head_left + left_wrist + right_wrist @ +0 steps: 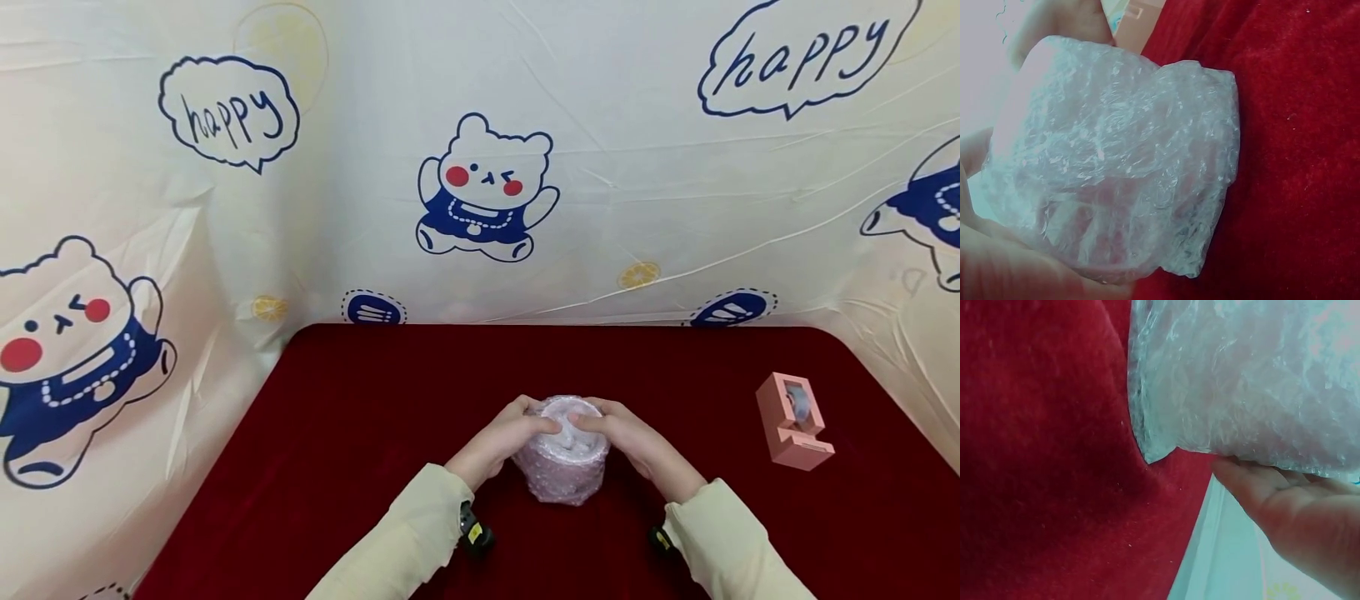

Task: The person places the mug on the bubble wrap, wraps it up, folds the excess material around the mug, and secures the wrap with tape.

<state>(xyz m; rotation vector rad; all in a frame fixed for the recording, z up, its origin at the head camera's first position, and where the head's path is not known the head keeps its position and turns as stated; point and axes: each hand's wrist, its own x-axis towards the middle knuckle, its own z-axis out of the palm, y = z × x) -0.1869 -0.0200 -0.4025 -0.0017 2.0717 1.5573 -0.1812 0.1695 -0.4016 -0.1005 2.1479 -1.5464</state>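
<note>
A round bundle in bubble wrap (566,475) stands on the red cloth at the near middle of the table. The object inside cannot be made out through the plastic. My left hand (504,437) grips the bundle's left side, its thumb bent over the top rim. On the opposite side my right hand (626,433) holds it the same way, thumb on the top. Up close in the left wrist view, the bubble wrap (1116,137) has folded, crumpled layers at its lower end. Fingers of the right hand (1291,506) lie along the wrap in the right wrist view.
A pink tape dispenser (797,421) with a roll of tape stands to the right on the red tablecloth (375,400). Behind the table hangs a pale curtain (600,192) printed with bears and lettering.
</note>
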